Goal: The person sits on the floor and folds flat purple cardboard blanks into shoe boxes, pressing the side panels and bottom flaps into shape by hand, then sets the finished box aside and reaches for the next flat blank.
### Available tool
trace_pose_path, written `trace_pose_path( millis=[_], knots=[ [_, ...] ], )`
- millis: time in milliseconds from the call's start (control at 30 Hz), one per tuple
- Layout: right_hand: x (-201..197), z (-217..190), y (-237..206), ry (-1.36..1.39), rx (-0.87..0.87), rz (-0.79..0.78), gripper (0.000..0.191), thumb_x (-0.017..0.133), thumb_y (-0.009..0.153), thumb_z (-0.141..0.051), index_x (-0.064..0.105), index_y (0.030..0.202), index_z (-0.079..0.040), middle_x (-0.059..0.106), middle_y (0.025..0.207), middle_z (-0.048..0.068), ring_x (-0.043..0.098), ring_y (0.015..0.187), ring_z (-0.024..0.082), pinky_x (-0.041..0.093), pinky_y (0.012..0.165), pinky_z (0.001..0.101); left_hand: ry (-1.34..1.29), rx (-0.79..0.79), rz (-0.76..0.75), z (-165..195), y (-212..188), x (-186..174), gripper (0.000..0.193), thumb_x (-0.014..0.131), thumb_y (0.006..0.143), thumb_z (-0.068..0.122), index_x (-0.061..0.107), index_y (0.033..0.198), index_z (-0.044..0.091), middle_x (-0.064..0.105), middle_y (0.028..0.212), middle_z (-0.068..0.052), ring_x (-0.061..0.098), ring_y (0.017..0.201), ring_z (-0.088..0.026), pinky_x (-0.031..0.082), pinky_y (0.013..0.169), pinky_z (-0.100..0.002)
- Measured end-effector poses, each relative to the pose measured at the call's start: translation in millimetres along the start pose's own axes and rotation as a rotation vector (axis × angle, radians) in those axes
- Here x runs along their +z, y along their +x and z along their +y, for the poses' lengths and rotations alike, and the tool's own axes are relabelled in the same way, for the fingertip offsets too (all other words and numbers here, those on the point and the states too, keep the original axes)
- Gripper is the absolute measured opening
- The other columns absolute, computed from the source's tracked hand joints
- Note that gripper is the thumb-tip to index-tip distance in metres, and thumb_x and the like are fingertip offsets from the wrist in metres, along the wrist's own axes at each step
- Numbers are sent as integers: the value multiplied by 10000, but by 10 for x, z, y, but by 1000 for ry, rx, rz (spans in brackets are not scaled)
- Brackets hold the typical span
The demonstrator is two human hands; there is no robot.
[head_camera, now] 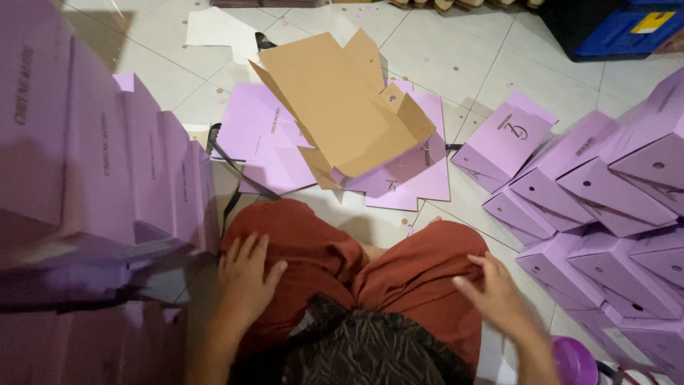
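Fingers (251, 251) of the left hand (244, 281) lie spread and flat on the rust-red trouser leg (306, 249) over the left knee, holding nothing. Those of the right hand (495, 292) are curled and slightly blurred, pinching or tugging the same red cloth at the right knee (427, 267); whether they truly grip a fold I cannot tell.

Just ahead of both sets of fingertips, on the white tiled floor (456, 57), lies a half-folded box blank (349, 107), brown inside and lilac outside, resting on a pile of flat lilac blanks (267, 135). It is well apart from either hand, beyond the knees.

Left of the left fingers, very close, stands a row of folded lilac boxes (142, 171) set on edge. Right of the right fingers, near but not touching, a heap of assembled lilac boxes (605, 199) is stacked at angles, small round holes showing in their ends. A black strap (231, 167) trails across the floor beyond the left fingertips. Below the right wrist sits a purple round lid or cup (573, 360). Far ahead on the right is a blue crate (620, 28).
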State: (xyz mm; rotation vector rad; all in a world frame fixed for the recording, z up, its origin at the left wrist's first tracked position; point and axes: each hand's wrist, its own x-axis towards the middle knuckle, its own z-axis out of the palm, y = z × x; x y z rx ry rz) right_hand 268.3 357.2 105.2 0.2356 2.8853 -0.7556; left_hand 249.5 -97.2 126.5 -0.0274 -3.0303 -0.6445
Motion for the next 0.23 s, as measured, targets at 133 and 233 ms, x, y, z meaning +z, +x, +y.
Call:
trace_pose_path(
  millis=[133, 233],
  knots=[
    [-772, -264, -159, 217, -242, 277, 565, 712, 854, -269, 586, 1369, -77, 644, 1395, 155, 580, 1315, 264, 409, 1116, 371, -311, 448, 564, 371, -123, -922, 400, 698, 934, 139, 643, 1310, 11, 608, 1433, -174, 543, 1408, -404, 434, 1178, -503],
    [-1194, -677, -466, 355, -568, 515, 550, 683, 924, -108, 501, 1436, -23, 552, 1474, 96, 530, 1284, 173, 418, 1157, 293, -382, 592, 762, 562, -383, -1417, 320, 693, 962, 160, 604, 1196, -39, 617, 1319, -156, 585, 1326, -370, 470, 1151, -473]
  ],
)
